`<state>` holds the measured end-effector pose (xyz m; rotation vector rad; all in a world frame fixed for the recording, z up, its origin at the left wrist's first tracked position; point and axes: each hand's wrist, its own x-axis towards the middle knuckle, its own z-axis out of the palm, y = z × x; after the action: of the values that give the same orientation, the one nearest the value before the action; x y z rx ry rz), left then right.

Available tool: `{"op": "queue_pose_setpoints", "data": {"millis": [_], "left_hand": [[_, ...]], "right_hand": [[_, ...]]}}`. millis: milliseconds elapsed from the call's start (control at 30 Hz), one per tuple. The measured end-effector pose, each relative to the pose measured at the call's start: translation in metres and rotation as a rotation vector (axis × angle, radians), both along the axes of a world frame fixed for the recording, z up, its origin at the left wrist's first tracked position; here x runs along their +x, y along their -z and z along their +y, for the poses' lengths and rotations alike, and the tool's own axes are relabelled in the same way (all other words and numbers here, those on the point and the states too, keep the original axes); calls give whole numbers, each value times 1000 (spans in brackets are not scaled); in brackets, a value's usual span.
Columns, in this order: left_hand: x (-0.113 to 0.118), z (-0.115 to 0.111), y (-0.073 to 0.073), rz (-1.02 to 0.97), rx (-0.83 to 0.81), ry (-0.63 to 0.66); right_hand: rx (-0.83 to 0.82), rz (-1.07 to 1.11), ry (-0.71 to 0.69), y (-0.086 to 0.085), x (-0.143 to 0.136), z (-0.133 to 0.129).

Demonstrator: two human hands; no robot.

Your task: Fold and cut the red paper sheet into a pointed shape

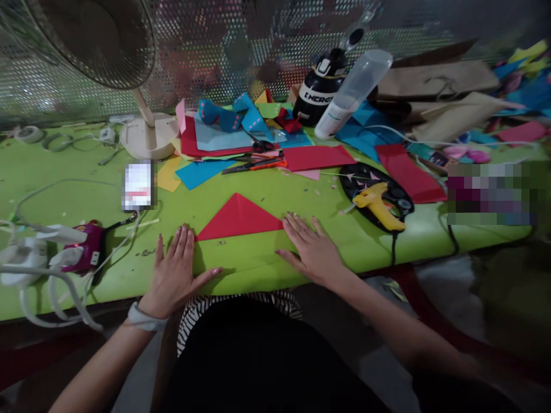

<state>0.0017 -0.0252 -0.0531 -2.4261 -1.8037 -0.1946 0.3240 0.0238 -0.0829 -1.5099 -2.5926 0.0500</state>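
Observation:
A red sheet of paper folded into a triangle lies on the green table, its long edge toward me and its peak pointing away. My left hand rests flat at the left corner, fingers out and thumb stretched toward the middle. At the right corner lies my right hand, also flat, its fingertips at the paper's tip. Neither hand grasps anything. A pale band circles my left wrist.
Behind the triangle lie coloured papers and a cutter. On the right, a yellow glue gun rests on a black tray. A fan, phone and power strip with cords occupy the left. Bottles stand at the back.

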Motion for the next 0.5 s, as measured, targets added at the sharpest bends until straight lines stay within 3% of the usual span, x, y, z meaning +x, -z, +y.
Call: {"op": "queue_pose_setpoints", "data": {"millis": [100, 233, 300, 500], "left_hand": [[29, 8, -6, -36, 30, -49], [81, 24, -2, -89, -75, 141], [94, 29, 4, -82, -154, 182], [76, 26, 6, -78, -199, 164]], "right_hand": [[5, -14, -15, 0, 0, 0], [23, -30, -20, 1, 0, 1], [30, -37, -20, 1, 0, 1], [31, -40, 32, 5, 12, -1]]}}
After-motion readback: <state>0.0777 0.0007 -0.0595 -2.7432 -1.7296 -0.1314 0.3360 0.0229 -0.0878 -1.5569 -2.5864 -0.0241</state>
